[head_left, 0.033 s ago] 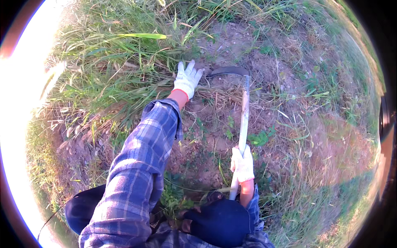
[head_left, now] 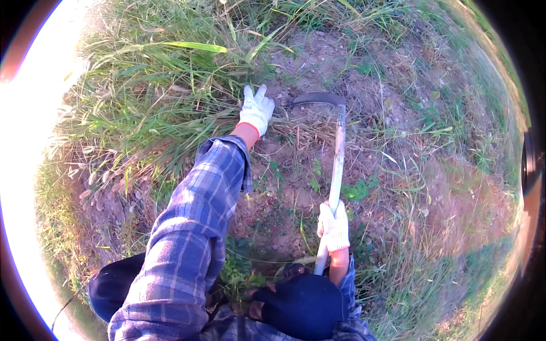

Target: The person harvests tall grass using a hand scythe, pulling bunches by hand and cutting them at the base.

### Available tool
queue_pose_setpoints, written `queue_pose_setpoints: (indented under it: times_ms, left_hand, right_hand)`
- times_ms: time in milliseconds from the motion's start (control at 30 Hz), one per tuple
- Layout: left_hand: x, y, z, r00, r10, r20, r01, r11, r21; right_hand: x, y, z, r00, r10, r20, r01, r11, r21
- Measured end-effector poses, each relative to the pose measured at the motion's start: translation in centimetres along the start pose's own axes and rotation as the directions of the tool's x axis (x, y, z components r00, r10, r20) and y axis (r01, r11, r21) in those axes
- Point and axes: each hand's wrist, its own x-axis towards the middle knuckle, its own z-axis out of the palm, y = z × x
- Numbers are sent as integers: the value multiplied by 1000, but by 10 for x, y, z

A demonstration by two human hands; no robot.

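Observation:
My left hand [head_left: 257, 112], in a white knit glove with a red cuff, reaches forward to the edge of a clump of long green grass [head_left: 193, 116]. Its fingers are stretched and spread, touching or just above the stems. My right hand [head_left: 334, 227], gloved in white too, is closed around the pale wooden handle of a sickle [head_left: 338, 153]. The handle slants up and away from me. At its far end the dark curved blade [head_left: 318, 98] points left, its tip close to my left fingers and low over the soil.
Bare brown soil [head_left: 318, 59] with dry stalks [head_left: 301, 132] lies around the blade. Small green weeds [head_left: 359, 190] grow beside the handle. My dark-clothed knees [head_left: 301, 307] are at the bottom. More grass [head_left: 421, 295] covers the right side, and a shadow crosses it.
My left hand has shifted very slightly left, and its fingers look a little less extended. The sickle blade has moved a few pixels to the right; my right hand keeps its grip.

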Motion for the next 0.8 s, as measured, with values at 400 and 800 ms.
queue_pose_setpoints:
  times_ms: [400,800]
  left_hand:
    - [-56,36,30,960,-274,-57,238,907,-348]
    - [-43,-17,-4,996,4,-88,-13,995,-103]
  right_hand:
    - [-23,3,0,998,-49,36,50,999,-23]
    - [-36,11,11,949,272,157,-282,959,42]
